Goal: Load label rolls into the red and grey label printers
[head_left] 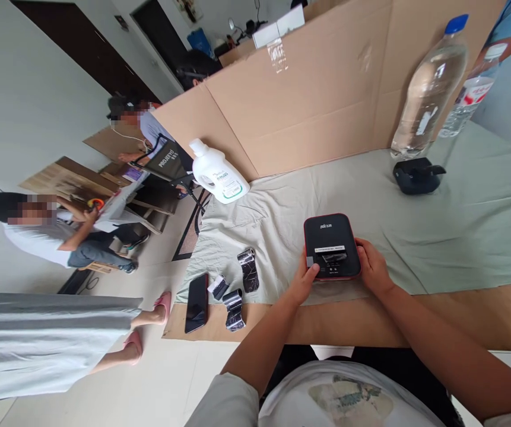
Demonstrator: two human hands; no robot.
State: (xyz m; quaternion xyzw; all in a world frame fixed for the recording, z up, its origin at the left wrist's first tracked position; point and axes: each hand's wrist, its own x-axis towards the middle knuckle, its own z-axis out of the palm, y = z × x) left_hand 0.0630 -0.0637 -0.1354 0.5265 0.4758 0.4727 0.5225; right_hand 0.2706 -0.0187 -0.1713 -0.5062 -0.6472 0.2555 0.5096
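Note:
A flat black device with rounded corners and a red edge (329, 234) is held near the front of the cloth-covered table. It carries pale lettering, a white strip and a dark glossy patch; its exact kind I cannot tell. My left hand (302, 281) grips its lower left corner, thumb on top. Along the right side, my right hand (374, 268) closes round the edge, fingers partly hidden. To the left lie two curled strips of black marbled sheet (248, 271) and a small black-and-white roll (219, 287), with a dark phone (197, 303) beside them.
A white jug-shaped bottle (219, 173) stands at the back left, before a cardboard partition (300, 107). Two clear bottles, one large with a blue cap (431, 89), and a black holder-like object (416, 176) are at the right. Several people are beyond the table's left side.

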